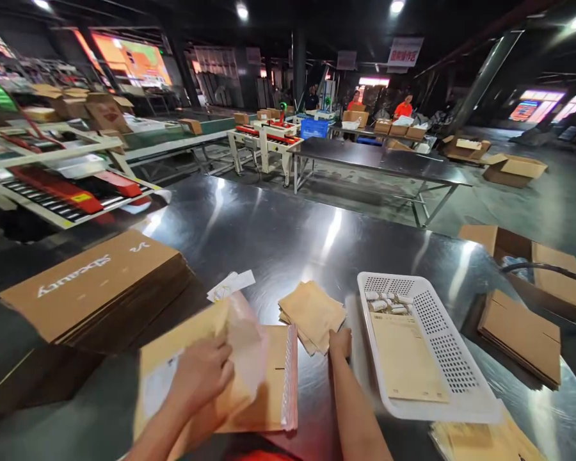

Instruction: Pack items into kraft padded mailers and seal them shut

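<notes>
My left hand (205, 371) is closed on a large yellow padded envelope (153, 358), with a white label on its face and a pinkish flap standing up. Below it lies a stack of padded envelopes (273, 378) with pink edges. My right hand (340, 343) touches the right corner of a small pile of yellow envelopes (312, 310); its fingers are curled, and their tips are partly hidden. To the right, a white basket (465, 410) holds small white rolls (388, 302) and a flat tan envelope (406, 358). White slips (233, 285) lie beyond the large envelope.
Flattened cartons (96, 282) are stacked at left. More cardboard (523, 336) and an open box (542, 269) stand at right. Yellow envelopes (484, 438) lie below the basket. Beyond the metal table (278, 224) are a conveyor (192, 137), another table (365, 157) and several people.
</notes>
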Demonstrator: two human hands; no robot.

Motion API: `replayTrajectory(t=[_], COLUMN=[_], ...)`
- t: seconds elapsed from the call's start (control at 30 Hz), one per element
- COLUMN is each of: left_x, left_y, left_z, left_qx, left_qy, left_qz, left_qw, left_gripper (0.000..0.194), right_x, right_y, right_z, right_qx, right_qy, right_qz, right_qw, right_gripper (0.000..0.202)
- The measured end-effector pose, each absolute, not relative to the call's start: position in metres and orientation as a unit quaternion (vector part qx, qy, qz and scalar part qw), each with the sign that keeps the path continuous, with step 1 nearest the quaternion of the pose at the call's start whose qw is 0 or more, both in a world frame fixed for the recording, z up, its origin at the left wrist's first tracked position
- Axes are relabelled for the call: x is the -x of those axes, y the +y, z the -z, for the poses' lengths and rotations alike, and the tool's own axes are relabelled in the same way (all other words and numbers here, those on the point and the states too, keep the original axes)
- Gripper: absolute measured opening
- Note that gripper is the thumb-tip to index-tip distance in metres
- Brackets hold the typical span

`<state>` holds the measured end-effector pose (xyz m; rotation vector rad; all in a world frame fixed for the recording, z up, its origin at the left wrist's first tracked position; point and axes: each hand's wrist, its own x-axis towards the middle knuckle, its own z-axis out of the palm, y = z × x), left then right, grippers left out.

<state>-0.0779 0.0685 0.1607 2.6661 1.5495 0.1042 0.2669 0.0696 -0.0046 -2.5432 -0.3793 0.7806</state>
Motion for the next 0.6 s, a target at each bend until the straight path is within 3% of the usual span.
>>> replayTrajectory(t=[0.13, 0.27, 0.43, 0.53, 0.6], left_x=[0.012, -0.004, -0.012, -0.029, -0.04], left_y=[0.068, 0.054, 0.052, 0.055, 0.054], left_z=[-0.099, -0.059, -0.036, -0.044, -0.058], left_qx=[-0.872, -0.885, -0.802, -0.605, -0.47], left_qy=[0.464, 0.409, 0.436, 0.494, 0.465], left_qz=[0.076, 0.078, -0.109, -0.247, -0.258], left_qw=[0.139, 0.21, 0.393, 0.573, 0.704], left_gripper=[0.033, 0.033, 0.058, 0.094, 0.097], right_x=[-0.275, -0.262, -0.255, -0.259, -0.262], right_y=[0.061, 0.047, 0.003, -0.031, -0.048], right_z=[-0.006, -0.031, -0.08, -0.108, -0.118], right_qx=[0.897, 0.835, 0.715, 0.607, 0.546], right_qy=[-0.171, -0.217, -0.239, -0.238, -0.232], right_qz=[-0.3, -0.288, -0.318, -0.397, -0.465], right_qw=[0.276, 0.415, 0.575, 0.646, 0.657], right_gripper=[0.017, 0.015, 0.025, 0.029, 0.027])
